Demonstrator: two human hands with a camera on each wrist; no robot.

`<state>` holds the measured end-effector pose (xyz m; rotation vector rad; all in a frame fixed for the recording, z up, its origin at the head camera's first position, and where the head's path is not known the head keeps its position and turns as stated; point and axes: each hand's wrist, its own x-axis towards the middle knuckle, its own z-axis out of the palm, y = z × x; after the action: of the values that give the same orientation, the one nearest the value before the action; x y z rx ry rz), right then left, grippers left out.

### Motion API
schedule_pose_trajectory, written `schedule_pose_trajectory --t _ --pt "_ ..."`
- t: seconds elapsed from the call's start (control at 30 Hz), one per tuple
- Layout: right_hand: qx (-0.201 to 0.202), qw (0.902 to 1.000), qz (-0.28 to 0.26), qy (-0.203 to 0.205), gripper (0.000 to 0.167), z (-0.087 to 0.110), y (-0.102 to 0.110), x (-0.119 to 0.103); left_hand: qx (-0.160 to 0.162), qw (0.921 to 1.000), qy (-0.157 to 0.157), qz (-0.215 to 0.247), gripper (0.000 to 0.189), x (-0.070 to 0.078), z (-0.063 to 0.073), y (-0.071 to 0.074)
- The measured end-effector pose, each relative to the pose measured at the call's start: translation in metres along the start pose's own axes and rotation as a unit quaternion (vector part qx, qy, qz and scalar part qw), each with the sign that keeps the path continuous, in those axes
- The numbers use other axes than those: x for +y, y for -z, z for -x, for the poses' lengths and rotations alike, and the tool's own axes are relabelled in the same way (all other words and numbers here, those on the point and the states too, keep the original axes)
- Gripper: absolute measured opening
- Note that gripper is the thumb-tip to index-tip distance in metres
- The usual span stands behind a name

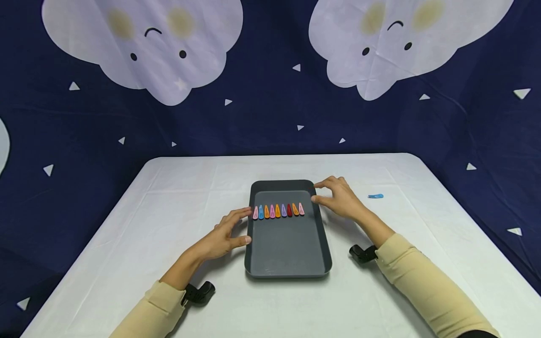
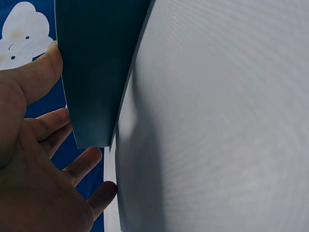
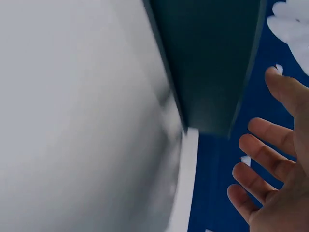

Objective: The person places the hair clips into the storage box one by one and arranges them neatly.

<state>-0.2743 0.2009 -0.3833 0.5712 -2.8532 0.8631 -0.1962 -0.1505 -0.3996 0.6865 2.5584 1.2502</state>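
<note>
A dark grey baking tray [image 1: 288, 251] lies on the white table, with several hair clips [image 1: 277, 211] lined up in a row across its upper half. They are pink, blue, orange, purple and red. My left hand [image 1: 221, 238] is at the tray's left side, thumb and fingertips right at the rim. In the left wrist view its fingers spread beside the tray wall [image 2: 96, 72]. At the upper right side, my right hand [image 1: 340, 199] has thumb and fingers extended close to the rim. The right wrist view shows its fingers [image 3: 263, 157] parted, holding nothing.
A single blue hair clip [image 1: 375, 196] lies on the white tablecloth [image 1: 203, 188] to the right of the right hand. Behind the table hangs a dark blue backdrop [image 1: 270, 126] with clouds and small white shapes. Black wrist cameras [image 1: 200, 293] are worn on both wrists.
</note>
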Motion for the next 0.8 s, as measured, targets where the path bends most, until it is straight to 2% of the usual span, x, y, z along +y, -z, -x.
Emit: schedule_pose_trajectory --t 0.13,0.33,0.63,0.8 --pt "0.02 0.9993 0.002 -0.031 0.05 0.003 0.015 0.02 -0.002 1.0 0.001 0.001 0.069 0.0 0.001 0.0" --pt "0.011 0.9965 0.009 -0.082 0.059 0.013 0.034 0.052 -0.003 1.0 0.004 0.002 0.069 0.001 0.001 0.001" --pt "0.001 0.9928 0.024 -0.117 0.062 0.028 0.049 0.085 -0.004 1.0 0.004 -0.001 0.07 0.0 0.001 0.0" --pt "-0.011 0.9921 0.028 -0.122 0.064 0.033 0.055 0.097 -0.003 1.0 0.003 -0.001 0.07 0.001 0.001 0.001"
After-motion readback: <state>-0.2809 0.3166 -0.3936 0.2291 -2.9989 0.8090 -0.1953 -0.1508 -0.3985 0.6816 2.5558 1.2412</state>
